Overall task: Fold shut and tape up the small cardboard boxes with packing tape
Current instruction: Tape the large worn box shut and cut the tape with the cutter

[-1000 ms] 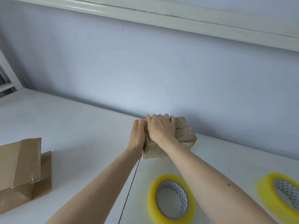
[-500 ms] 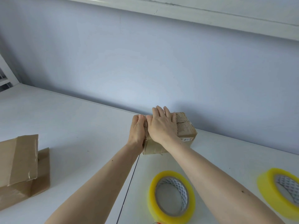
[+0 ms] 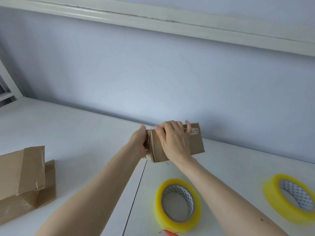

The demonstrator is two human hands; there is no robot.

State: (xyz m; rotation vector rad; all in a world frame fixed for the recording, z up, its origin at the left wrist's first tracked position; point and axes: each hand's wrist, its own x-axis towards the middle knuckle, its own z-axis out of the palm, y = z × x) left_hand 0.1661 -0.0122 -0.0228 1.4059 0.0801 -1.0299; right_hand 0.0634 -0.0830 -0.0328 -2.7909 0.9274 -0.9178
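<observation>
Tape, a yellow packing-tape roll, lay nearest on the white table, untouched. Beyond it, near the wall, left hand pressed the end flaps while right hand clamped the small brown cardboard box. Folding step; taping likely next.

The box has been turned: a broad plain side now faces up, its folded end toward the left hand, the right hand spread wider across it

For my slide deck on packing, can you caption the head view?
Both hands, left and right, grip a small cardboard box beside two yellow tape rolls.
</observation>
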